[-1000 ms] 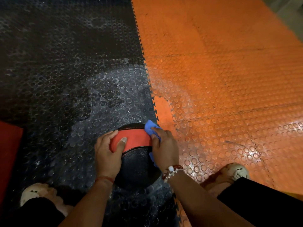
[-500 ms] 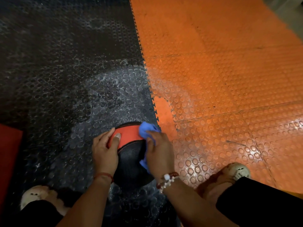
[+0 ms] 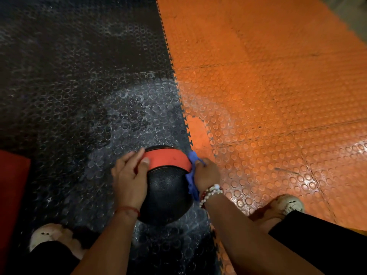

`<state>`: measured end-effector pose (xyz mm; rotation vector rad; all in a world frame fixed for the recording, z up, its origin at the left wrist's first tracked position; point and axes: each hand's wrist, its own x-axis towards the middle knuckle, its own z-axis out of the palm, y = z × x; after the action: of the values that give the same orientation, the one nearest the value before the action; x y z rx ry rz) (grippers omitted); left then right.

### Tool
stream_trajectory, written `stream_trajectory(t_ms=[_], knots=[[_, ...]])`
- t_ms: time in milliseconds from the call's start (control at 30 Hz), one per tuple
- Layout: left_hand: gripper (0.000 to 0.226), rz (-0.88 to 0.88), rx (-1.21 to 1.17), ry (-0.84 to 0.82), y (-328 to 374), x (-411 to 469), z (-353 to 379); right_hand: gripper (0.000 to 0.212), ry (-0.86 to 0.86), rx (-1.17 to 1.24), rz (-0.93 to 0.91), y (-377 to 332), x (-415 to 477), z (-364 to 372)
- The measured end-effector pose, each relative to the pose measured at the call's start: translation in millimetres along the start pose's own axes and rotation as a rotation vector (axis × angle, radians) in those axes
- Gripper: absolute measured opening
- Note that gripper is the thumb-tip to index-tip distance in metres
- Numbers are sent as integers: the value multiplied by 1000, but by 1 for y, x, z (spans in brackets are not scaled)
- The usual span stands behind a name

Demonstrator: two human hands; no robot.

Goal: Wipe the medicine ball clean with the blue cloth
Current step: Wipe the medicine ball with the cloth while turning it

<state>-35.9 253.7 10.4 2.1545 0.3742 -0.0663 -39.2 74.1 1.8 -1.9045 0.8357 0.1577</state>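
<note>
Ball sits on the floor between my two hands, black and pebbled, with a red band across its far side. Left hand lies flat against the ball's left flank, fingers stretched out loosely rather than clenched, thumb tip on the near end of the band. Right hand is on the ball's right flank, fingers bunched around the cloth and holding it against the surface. I can see blue folds poking out past the fingertips at the band's right end, and more trailing down between palm and ball towards the wrist. A bead bracelet circles the right wrist and a thin red thread the left. Under the ball and out beyond the left hand is a black mat with raised round studs; a pale smeared patch shows on it just past the fingertips. A toothed seam runs away from the right hand, and an orange mat with the same studs takes over on that side, glossy near the right forearm. A pale shoe sits outside the left forearm and another outside the right, with black trousers nearer the camera. A red pad cuts into view well out from the left hand; I cannot tell what it is.
</note>
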Motion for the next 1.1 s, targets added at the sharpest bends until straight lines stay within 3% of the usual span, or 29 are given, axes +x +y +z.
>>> stream_trajectory(t_ms=[100,200,400,567,633,700,800,867,1100], knots=[[51,98,214,-59,2,-1,4,25,-55,-145,-423,-29,-24,15],[49,84,201,-29,-2,-3,2,24,-69,-228,-472,-30,-18,22],[48,89,265,-43,7,-2,7,22,-29,-75,-143,-3,11,6],[45,78,217,-4,3,-1,4,26,-154,9,279,37,11,1],[45,99,212,1,-5,-1,1,26,-29,81,279,40,-5,11],[45,107,196,-3,-12,2,-2,25,115,72,147,26,-21,19],[48,100,171,-16,-18,4,-6,28,64,-28,-170,0,-24,22],[44,100,158,-14,-20,4,-8,27,-2,-73,-231,-8,-14,23],[49,55,39,-24,-22,4,-14,28,-202,-165,133,27,23,16]])
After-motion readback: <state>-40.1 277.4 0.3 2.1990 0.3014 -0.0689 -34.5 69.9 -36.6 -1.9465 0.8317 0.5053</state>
